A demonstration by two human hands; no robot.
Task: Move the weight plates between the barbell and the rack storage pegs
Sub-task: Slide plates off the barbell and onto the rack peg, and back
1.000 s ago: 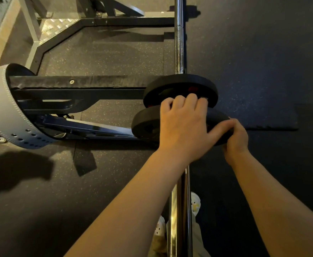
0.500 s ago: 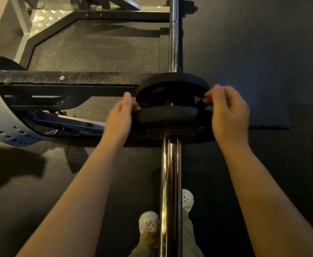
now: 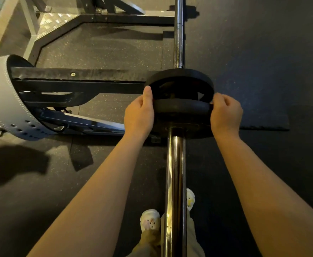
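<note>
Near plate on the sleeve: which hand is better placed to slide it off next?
Neither alone, probably. The left hand and right hand each grip opposite rims of the near plate. Both, pulling evenly along the barbell, look best; the right has more fingers curled round its edge.

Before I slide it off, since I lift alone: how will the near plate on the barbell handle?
The near plate looks rigid and probably heavy for its size; both the left hand and right hand grip its rim. Its smooth rounded edge may slip. Once off the barbell, it could roll if set on edge.

Lifting belt (image 3: 1, 101) cut off at left edge, barbell (image 3: 176, 173) ends out of frame
</note>
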